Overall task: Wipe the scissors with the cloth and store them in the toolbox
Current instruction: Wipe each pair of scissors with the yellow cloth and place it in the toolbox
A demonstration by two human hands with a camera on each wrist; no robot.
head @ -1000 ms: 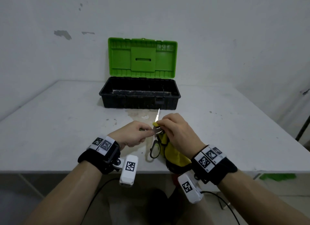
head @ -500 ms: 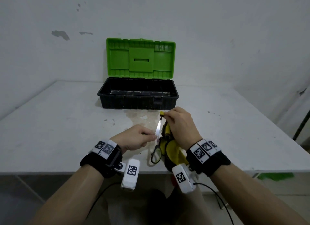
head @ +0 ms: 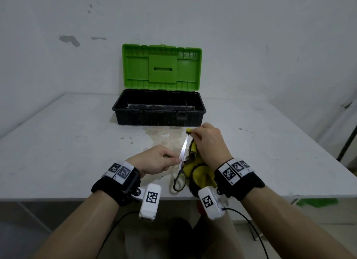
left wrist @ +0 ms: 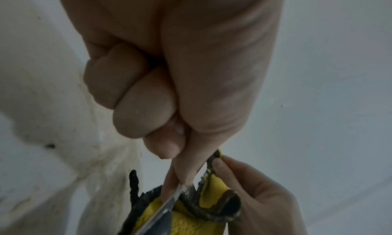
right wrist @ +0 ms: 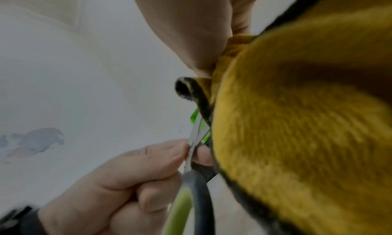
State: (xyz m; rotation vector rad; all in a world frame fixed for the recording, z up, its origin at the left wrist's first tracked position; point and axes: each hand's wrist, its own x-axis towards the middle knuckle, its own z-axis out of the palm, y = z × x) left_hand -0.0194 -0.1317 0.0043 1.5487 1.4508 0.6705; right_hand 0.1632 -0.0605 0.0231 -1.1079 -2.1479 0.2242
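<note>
We see the left hand (head: pixel 154 161) pinching the scissors (head: pixel 183 152) near the pivot, thumb and forefinger clamped on the metal where the blades meet the handles. The blades are together and point away from the table's near edge toward the toolbox (head: pixel 158 111), and the dark handle loops hang above the near edge. The right hand (head: pixel 209 142) grips the cloth (head: pixel 195 171), a yellow piece with a dark border, fingers curled round it and pinching a fold right at the blade tips. The rest of the cloth bunches under the right palm and trails down beside the handles. From the right wrist view, the cloth fills most of the frame and the blade shows as a thin sliver beside it; whether the cloth wraps both faces of the blade we cannot quite tell, as that view is blurred.

The toolbox sits toward the far edge of the table (head: pixel 58 152), in the middle, its green lid (head: pixel 161 67) standing upright and open against the wall. A brownish stain (head: pixel 160 135) marks the surface between the toolbox and our hands.
</note>
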